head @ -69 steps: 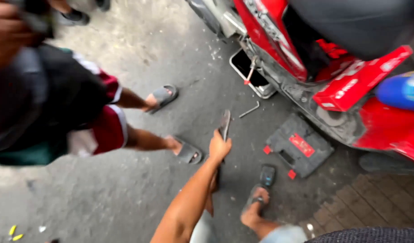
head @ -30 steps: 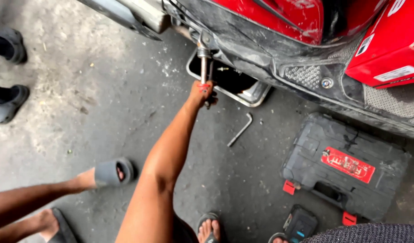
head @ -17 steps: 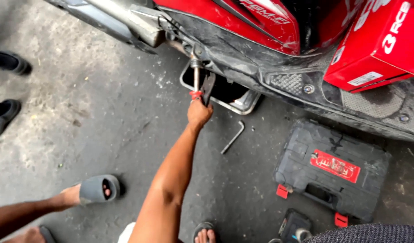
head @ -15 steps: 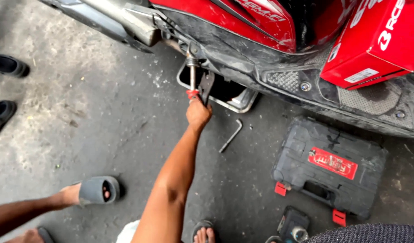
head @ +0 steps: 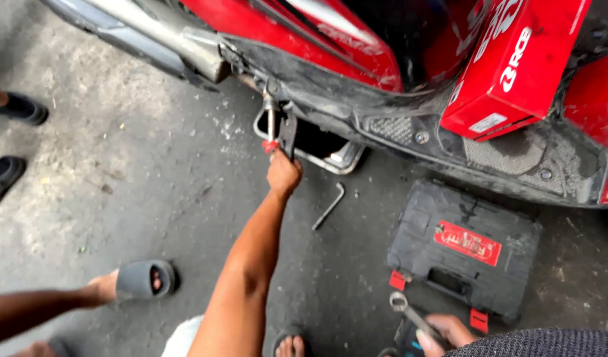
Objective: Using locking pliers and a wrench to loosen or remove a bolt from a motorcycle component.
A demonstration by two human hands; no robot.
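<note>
A street-side motorbike repair spot: a red scooter [head: 396, 59] stands on stained concrete ground [head: 119, 165], with a black tool case [head: 466, 248] and a hex key [head: 328, 206] lying beside it.

Bare arm [head: 241, 277], dk knit sleeve [head: 542, 342]

Soft, even daylight, faint shadows under the scooter [head: 396, 99]; glare on its red panels, near edges slightly blurred.

Red rectangular label [head: 467, 242] on black tool case [head: 462, 248]; small white sticker [head: 487, 123] on red panel [head: 515, 66].
</note>
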